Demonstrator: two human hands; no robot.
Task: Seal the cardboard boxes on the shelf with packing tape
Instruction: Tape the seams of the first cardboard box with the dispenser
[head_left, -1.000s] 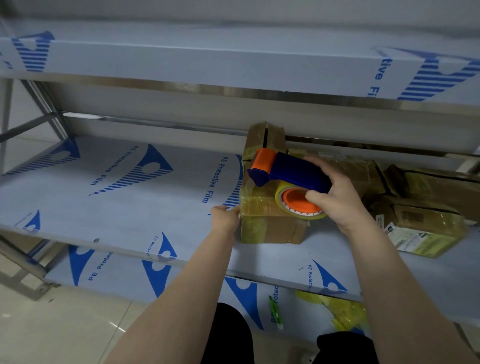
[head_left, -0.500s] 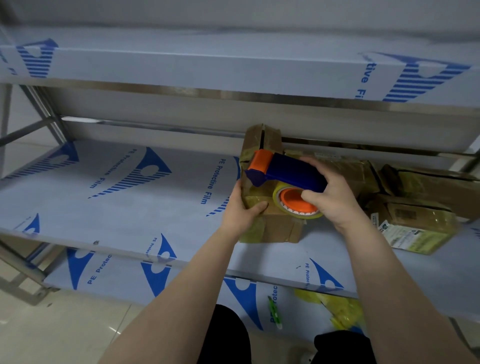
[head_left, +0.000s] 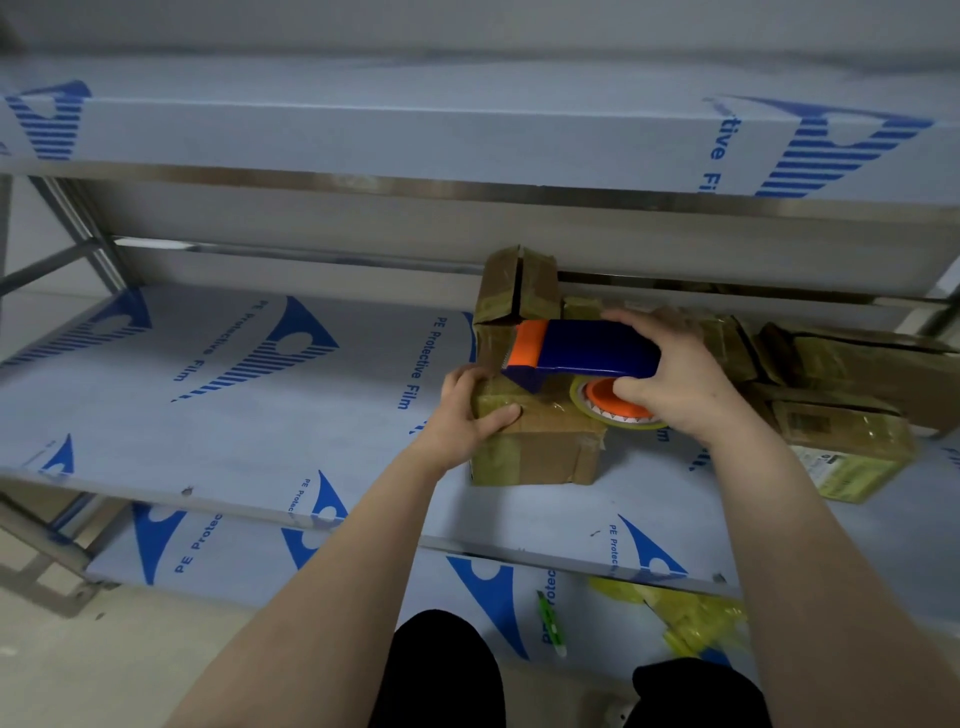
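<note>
Sealing underway: left hand (head_left: 467, 410) grips brown cardboard box (head_left: 540, 454); right hand (head_left: 675, 387) clasps blue-orange tape dispenser (head_left: 592, 348) over it; next, probably draw tape across.

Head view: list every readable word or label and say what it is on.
"PE Protective Film": blue print on the film of the middle shelf.
"tive Fi", cut off: film on the top shelf, at the right.
"PE Protec", cut off: film on the bottom shelf.
Label on the right box: too small to read.
</note>
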